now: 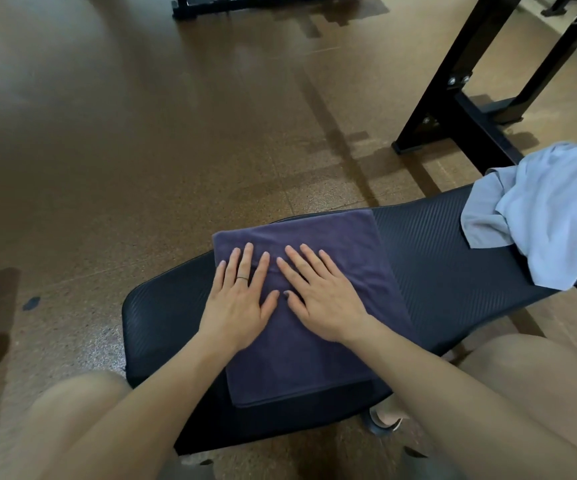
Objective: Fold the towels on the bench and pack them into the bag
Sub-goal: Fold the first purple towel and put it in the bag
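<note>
Both palms flat on the folded purple towel (314,306).
I see left hand (237,306) and right hand (325,299) spread, gripping nothing, towel lying across the ribbed black bench (436,258); crumpled pale-blue cloth (539,216) lies right.

Brown speckled floor (141,150), glossy with reflected light, darker seams running far-to-near. Black metal equipment frame (460,98) far right.

Dim indoor light, soft glare on the floor (211,81), wide-angle bending at edges, slightly soft focus
</note>
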### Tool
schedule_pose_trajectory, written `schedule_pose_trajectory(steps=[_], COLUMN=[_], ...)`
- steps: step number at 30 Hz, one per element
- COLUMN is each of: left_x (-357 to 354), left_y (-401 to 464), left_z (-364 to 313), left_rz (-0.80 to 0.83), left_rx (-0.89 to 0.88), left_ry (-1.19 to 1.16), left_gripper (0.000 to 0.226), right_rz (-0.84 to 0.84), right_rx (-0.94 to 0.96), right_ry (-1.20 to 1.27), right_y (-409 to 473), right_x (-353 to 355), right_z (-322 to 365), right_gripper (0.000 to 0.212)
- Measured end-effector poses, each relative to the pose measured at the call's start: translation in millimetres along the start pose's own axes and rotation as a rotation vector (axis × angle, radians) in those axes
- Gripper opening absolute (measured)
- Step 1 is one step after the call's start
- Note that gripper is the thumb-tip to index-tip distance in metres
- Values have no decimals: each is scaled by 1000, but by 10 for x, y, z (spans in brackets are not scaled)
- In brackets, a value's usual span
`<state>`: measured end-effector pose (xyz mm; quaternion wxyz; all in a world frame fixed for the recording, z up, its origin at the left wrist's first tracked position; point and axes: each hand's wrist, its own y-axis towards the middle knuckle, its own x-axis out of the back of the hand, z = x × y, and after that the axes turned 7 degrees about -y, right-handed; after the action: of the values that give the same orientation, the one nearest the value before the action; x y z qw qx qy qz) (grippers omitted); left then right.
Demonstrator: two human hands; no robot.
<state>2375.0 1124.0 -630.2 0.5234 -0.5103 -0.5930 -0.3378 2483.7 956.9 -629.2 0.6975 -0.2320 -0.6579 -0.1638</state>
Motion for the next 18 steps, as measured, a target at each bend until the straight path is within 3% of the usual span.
schedule_pose_trajectory(steps=[7,11,15,18], left_x=[-7,17,-54,-21], left_y=[-92,-202,-460,-467], left_z=[25,-21,-173,-173], left_rz=[85,66,153,184], left_rx=[-21,-33,-138,-144], left_ry=[44,60,52,82], left_gripper=[78,82,88,92], right_rz=[32,29,36,42], right_rx=[-68,-200,-107,-179], right_ry=[1,70,12,35], right_y=[-32,28,92,138], right_x=[5,52,55,64], right_z=[-246,-364,-528,-733], right_gripper=[67,67,68,63])
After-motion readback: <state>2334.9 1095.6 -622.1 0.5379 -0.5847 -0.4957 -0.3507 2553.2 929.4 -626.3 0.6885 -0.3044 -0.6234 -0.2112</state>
